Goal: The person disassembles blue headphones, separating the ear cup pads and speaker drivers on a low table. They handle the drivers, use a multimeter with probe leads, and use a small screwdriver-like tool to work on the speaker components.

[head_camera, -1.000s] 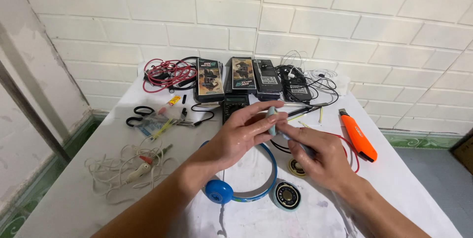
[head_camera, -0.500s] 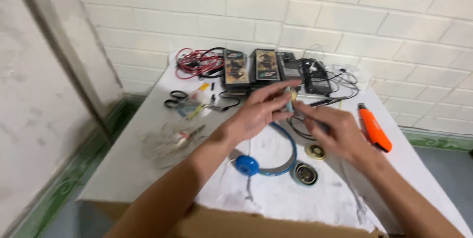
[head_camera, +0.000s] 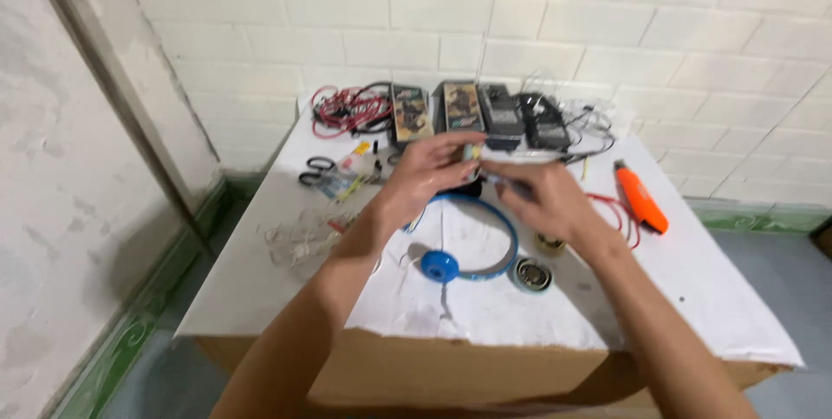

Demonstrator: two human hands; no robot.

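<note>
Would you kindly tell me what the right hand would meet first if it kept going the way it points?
Probably the left hand, which the right hand already nearly touches; depth is unclear.

Makeshift electronics repair corner, white-painted brick wall (head_camera: pixel 537 12), paper-covered surface (head_camera: pixel 485 298) on a cardboard base, red wires (head_camera: pixel 347 111), boxed black adapters (head_camera: pixel 503 120), scissors (head_camera: pixel 314 170), orange handheld tool (head_camera: pixel 640 198), loose speaker drivers (head_camera: pixel 532 274), blue headphones (head_camera: pixel 472 250) under the hands (head_camera: pixel 485 181)
</note>
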